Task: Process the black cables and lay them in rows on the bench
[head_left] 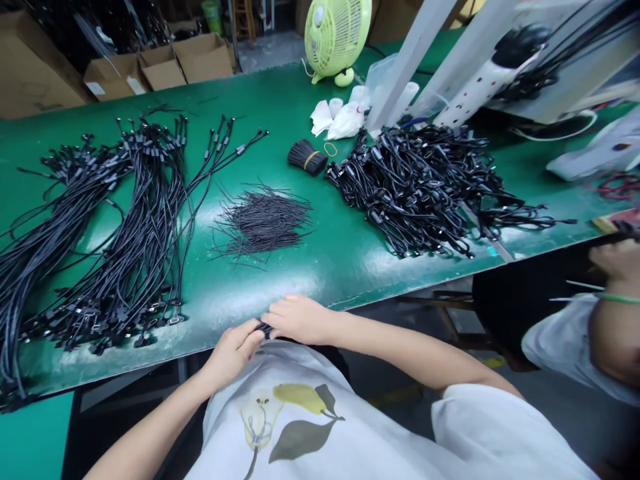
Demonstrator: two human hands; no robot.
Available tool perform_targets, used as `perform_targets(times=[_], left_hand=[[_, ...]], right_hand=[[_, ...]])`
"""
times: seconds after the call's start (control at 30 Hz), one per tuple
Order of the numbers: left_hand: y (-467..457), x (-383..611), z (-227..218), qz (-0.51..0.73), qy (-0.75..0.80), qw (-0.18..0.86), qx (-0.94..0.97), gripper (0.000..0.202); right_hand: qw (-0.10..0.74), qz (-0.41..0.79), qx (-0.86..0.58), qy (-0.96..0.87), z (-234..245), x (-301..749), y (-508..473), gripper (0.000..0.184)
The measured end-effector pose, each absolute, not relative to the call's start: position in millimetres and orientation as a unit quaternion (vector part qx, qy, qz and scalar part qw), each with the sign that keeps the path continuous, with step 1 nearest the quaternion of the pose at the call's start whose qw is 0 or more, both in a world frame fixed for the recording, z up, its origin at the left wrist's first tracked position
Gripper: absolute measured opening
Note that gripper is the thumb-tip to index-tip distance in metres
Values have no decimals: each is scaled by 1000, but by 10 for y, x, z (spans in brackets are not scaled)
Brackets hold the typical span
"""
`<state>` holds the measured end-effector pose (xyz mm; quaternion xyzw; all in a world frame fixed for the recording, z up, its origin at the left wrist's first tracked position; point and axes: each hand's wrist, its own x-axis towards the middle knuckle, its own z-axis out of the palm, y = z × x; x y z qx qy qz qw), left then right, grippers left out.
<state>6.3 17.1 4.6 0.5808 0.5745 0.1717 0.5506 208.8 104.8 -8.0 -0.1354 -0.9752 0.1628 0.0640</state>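
At the table's near edge, close to the shirt, my left hand (236, 355) and my right hand (296, 320) meet. Both have their fingers closed on a small black cable bundle (265, 328), mostly hidden by the fingers. Ahead of them lies a loose pile of thin black twist ties (267, 220). Long loose black cables (150, 200) with connectors at both ends spread over the left of the table. To the right is a heap of folded, bundled black cables (425, 187). A bunch of twist ties (307, 158) bound with a yellow band sits between the piles.
The green table (330, 247) carries a green fan (337, 37), crumpled white paper (345, 120) and a yellow rubber band (330, 149). Grey posts (410, 60) rise behind the cable heap. Cardboard boxes (160, 67) stand beyond the table. A co-worker's arm (617, 313) is at right.
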Motion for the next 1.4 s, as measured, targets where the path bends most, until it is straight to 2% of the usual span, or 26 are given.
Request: perform_targets(times=[0.07,0.13,0.2,0.3,0.47,0.63,0.73,0.83,0.9,1.0,1.07,1.13,1.23,1.33,1.4], left_hand=[[134,11,42,235,586,601,490,36],[87,-19,39,302,593,628,403,38],[56,-12,44,360,582,639,350,39],[54,47,66,415,560,648,308,39],[121,155,78,468,529,666,239,39],[231,310,85,474,484,688,260,37],[317,426,84,469,467,698,273,38],[385,504,63,459,483,685,295,50],[405,521,35,449,523,644,331,49],[416,495,-29,418,599,551,403,48],[429,453,-86,409,632,488,440,48],[441,405,-141,412,636,450,473,43],[428,345,-179,370,611,500,490,24],[392,313,-123,342,590,598,422,35],[383,301,-44,357,579,637,364,35]], right_hand=[[133,154,-183,-962,-45,2144,1428,29],[182,110,-306,-928,-63,2194,1861,27],[177,58,-395,-900,-135,2217,2240,29],[139,27,-397,-907,-254,2217,2545,28],[163,12,-449,-879,-276,2315,2495,28],[282,87,-524,-799,-137,2372,2118,24],[316,224,-455,-802,-59,2225,1634,21],[280,330,-353,-830,-32,2057,1129,16],[267,283,-348,-853,-27,2001,908,15],[264,73,-325,-905,18,1994,799,17],[265,-52,-261,-927,94,2004,830,20],[260,-122,-177,-941,195,2001,898,18],[224,-133,-101,-960,330,1970,999,19],[193,-88,-78,-974,389,1948,1042,24],[189,-77,-57,-977,398,1957,1028,27]])
